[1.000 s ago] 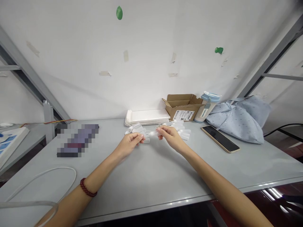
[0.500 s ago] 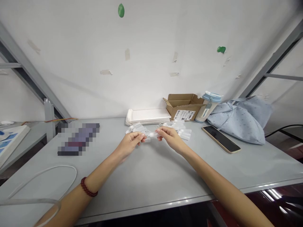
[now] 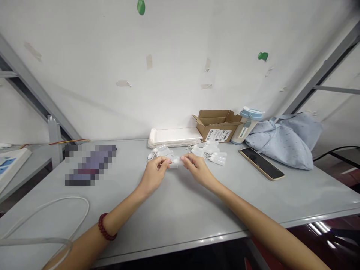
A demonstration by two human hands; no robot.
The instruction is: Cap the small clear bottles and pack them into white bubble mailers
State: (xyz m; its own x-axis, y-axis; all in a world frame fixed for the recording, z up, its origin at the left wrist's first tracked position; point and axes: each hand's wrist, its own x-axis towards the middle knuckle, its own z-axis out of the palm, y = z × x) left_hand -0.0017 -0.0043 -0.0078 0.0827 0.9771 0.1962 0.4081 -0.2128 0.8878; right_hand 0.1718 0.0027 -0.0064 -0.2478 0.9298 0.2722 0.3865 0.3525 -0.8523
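My left hand (image 3: 153, 174) is closed in a pinch over the table, with a small clear plastic piece with a white end (image 3: 174, 161) at its fingertips. A short gap away, my right hand (image 3: 198, 168) has its thumb and finger pressed together; whatever they pinch is too small to make out. Similar clear plastic pieces with thin looped wires lie just beyond the hands, one group (image 3: 162, 150) behind the left fingers and another (image 3: 215, 155) beyond the right hand.
A white stack of flat packets (image 3: 177, 135) lies against the wall beside an open cardboard box (image 3: 218, 131). Right of it stand a tumbler (image 3: 245, 127) and a blue cloth bag (image 3: 287, 140), with a phone (image 3: 261, 164) in front. A white cable (image 3: 87, 210) loops at the left.
The clear piece was stretched between both hands; now the right fingertips have pulled up and their grip is smaller. The view has shifted slightly.
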